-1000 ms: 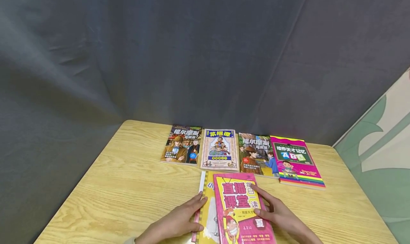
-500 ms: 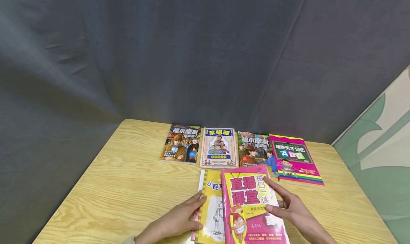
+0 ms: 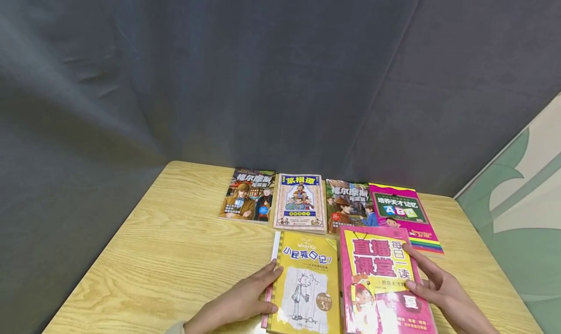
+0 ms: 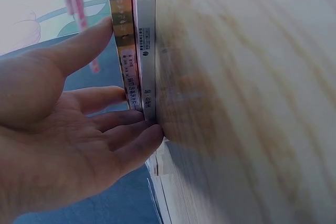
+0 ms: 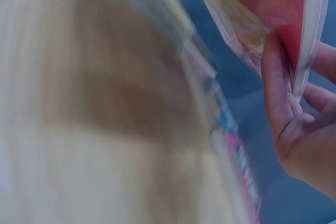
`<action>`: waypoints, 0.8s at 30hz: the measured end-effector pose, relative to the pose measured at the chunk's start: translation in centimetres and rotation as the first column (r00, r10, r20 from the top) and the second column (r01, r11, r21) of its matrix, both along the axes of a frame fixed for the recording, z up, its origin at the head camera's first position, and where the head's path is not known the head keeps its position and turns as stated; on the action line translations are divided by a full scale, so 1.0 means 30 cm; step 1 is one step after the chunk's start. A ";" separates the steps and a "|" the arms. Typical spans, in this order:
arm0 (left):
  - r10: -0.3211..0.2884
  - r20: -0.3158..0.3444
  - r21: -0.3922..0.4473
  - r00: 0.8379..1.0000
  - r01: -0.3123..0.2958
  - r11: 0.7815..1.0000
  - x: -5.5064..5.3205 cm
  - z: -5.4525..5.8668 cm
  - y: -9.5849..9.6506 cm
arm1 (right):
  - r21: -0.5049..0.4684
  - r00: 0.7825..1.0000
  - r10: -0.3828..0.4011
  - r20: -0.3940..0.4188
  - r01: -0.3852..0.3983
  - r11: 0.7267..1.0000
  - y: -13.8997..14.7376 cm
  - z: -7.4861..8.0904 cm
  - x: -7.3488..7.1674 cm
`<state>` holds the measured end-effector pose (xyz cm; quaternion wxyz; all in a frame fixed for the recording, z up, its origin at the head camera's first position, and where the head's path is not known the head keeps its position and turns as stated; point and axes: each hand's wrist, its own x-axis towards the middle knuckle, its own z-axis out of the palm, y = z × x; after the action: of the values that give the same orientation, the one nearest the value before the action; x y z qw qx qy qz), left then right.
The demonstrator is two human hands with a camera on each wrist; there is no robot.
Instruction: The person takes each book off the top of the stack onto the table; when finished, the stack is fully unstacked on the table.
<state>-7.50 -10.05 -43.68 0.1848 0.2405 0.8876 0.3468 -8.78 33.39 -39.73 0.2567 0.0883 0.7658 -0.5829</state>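
My right hand (image 3: 442, 292) holds a pink paperback book (image 3: 381, 285) by its right edge, some fingers under it and others on the cover. In the right wrist view the pink book (image 5: 262, 9) is raised off the table, its pages slightly parted. My left hand (image 3: 241, 295) rests at the left side of a yellow comic-diary book (image 3: 302, 280). That yellow book lies on top of another book with a white spine (image 4: 147, 51). In the left wrist view the fingertips touch the two spines, fingers fairly straight, with the thumb at the upper book's edge.
Along the back of the wooden table (image 3: 166, 256) lie a detective book (image 3: 250, 197), a cream book (image 3: 300, 202), another detective book (image 3: 348, 205) and a pink ABC book (image 3: 403, 212). A dark grey curtain (image 3: 263, 71) hangs behind and to the left.
The pink book has moved right with my right hand, off the yellow book, whose cover is now in full view. It overlaps the ABC book's lower corner in view. My left hand has stayed put.
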 end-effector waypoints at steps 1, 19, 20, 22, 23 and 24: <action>0.000 -0.003 0.001 1.000 0.000 1.000 0.000 -0.001 0.000 | -0.029 1.000 0.011 0.022 -0.010 1.000 0.017 -0.011 0.004; -0.001 -0.008 0.016 1.000 0.001 1.000 -0.004 -0.009 -0.001 | -0.066 0.989 0.099 0.109 -0.093 0.994 0.151 -0.121 0.004; 0.000 -0.005 0.014 1.000 0.000 1.000 -0.004 -0.009 0.000 | -0.042 0.989 0.104 0.100 -0.101 0.994 0.151 -0.124 0.000; -0.001 -0.005 0.013 1.000 0.001 1.000 -0.004 -0.008 -0.001 | 0.021 0.990 0.118 0.078 -0.120 0.993 0.147 -0.131 -0.005; 0.000 -0.004 0.012 1.000 0.000 1.000 -0.003 -0.008 -0.001 | 0.052 0.990 0.124 0.065 -0.127 0.990 0.143 -0.134 -0.008; -0.002 -0.005 0.012 1.000 0.002 1.000 -0.003 -0.007 -0.001 | 0.089 0.990 0.128 0.053 -0.133 0.987 0.140 -0.136 -0.011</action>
<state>-7.58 -10.06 -43.90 0.1814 0.2432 0.8858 0.3512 -9.11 37.58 -43.82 0.3078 0.0634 0.7898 -0.5268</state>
